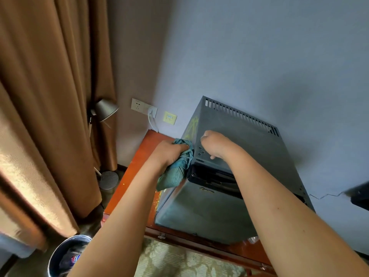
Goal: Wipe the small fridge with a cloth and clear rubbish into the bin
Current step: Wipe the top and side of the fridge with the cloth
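red-brown table point(139, 156) bears fridge point(229, 136); left hand point(169, 152) presses cloth point(177, 168).

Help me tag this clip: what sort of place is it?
Probably a hotel room: a small fridge sits on a wooden cabinet against the wall, with full-length brown curtains and patterned carpet.

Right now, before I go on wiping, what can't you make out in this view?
- Fridge right side and back: turned away in the head view, against the wall.
- Bin contents: cut off by the bottom edge and the left forearm.
- Right hand fingers: curled under on the fridge top; grip unclear.
- Fridge front logo: too small.
- Dark object: cut off by the right edge.
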Available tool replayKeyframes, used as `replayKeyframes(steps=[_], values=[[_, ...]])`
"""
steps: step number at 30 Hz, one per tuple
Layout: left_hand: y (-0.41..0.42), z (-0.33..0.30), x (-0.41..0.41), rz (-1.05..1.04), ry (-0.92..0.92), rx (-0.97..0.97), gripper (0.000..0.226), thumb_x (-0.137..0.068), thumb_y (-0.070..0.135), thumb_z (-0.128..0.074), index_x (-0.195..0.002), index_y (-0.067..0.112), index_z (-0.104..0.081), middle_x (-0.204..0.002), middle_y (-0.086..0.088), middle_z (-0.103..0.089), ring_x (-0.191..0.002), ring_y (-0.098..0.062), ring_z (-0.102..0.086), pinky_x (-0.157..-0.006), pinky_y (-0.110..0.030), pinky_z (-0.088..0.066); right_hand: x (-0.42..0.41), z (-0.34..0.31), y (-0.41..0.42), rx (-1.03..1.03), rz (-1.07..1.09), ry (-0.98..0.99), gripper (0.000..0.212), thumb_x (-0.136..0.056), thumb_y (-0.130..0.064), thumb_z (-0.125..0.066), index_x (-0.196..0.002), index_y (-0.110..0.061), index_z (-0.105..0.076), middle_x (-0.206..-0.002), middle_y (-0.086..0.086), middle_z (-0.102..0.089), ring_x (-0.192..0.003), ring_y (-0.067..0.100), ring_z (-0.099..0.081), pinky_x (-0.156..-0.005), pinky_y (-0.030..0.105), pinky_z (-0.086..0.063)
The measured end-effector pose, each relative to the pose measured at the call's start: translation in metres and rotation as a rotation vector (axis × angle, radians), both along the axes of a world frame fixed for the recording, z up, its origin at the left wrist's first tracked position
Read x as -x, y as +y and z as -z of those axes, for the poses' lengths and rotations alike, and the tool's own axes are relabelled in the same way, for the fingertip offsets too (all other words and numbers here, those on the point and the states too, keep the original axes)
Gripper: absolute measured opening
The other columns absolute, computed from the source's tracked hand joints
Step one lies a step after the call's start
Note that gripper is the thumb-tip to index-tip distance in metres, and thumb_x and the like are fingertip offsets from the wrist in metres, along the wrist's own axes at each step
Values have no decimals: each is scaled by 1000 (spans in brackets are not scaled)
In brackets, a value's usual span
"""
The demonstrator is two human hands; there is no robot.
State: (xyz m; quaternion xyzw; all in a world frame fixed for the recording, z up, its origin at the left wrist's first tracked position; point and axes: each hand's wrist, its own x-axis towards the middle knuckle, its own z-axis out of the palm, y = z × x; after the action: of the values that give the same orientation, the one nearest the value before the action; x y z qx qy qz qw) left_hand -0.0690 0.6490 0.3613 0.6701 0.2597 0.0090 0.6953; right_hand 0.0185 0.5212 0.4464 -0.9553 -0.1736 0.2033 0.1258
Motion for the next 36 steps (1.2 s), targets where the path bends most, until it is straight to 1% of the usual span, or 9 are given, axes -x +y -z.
replayKeyframes(steps=[5,10,14,17,20,23,26,29,36], values=[[9,-5,-21,-11,-43,-66,36,-69,42,-77,-87,11,-76,-79,-3,-78,-74,-24,-75,-80,-43,-62,-21,-5,7,-84,167,242,8,-101,-13,-44,-103,-12,-52,-78,6,-52,-57,15,-45,-48,25,-49],[21,-15,-63,-2,-109,-97,25,-80,38,-73,-79,12,-72,-78,-4,-76,-75,-23,-74,-77,-40,-60,-39,-24,18,74,115,366,12,-100,-17,-51,-94,-12,-60,-72,1,-61,-51,9,-48,-48,20,-48],[30,-6,-90,32,-118,-121,30,-78,47,-67,-77,17,-70,-80,-2,-76,-79,-24,-73,-83,-45,-60,-59,-28,29,-53,151,154,14,-97,-14,-54,-99,-7,-66,-75,2,-59,-55,11,-46,-47,21,-40],[41,6,-100,110,-65,-125,33,-75,48,-65,-81,16,-72,-82,-2,-77,-81,-25,-73,-84,-47,-60,-73,-13,35,-102,165,-42,27,-96,-19,-50,-99,1,-68,-90,16,-69,-68,21,-55,-61,28,-42],[52,9,-104,265,26,-244,36,-76,47,-66,-82,12,-70,-86,-9,-75,-79,-27,-71,-77,-36,-58,-84,1,41,-89,175,-135,36,-97,-26,-44,-87,5,-60,-87,25,-64,-72,24,-53,-65,33,-37],[57,6,-109,317,25,-264,28,-78,40,-68,-73,12,-65,-82,-10,-74,-69,-25,-66,-64,-32,-49,-92,4,48,-69,214,-138,18,-95,-19,-44,-79,-11,-47,-78,14,-48,-70,23,-44,-63,33,-31],[56,2,-116,228,-54,-142,28,-78,38,-71,-79,10,-72,-80,-7,-76,-74,-25,-73,-73,-38,-58,-97,3,50,-44,252,-76,19,-93,-15,-45,-75,-14,-42,-77,8,-45,-71,23,-42,-62,32,-29],[49,6,-122,135,-143,-98,23,-87,35,-66,-76,15,-70,-78,-3,-75,-78,-24,-72,-77,-39,-57,-97,-2,54,16,261,-58,28,-96,-16,-42,-71,-23,-33,-73,1,-42,-63,19,-41,-54,29,-29],[52,22,-123,211,2,-195,29,-89,42,-61,-94,16,-71,-92,-5,-72,-83,-23,-68,-82,-39,-58,-92,-13,65,181,207,-76,34,-96,-6,-38,-63,-11,-37,-60,9,-38,-54,21,-34,-51,30,-26]])
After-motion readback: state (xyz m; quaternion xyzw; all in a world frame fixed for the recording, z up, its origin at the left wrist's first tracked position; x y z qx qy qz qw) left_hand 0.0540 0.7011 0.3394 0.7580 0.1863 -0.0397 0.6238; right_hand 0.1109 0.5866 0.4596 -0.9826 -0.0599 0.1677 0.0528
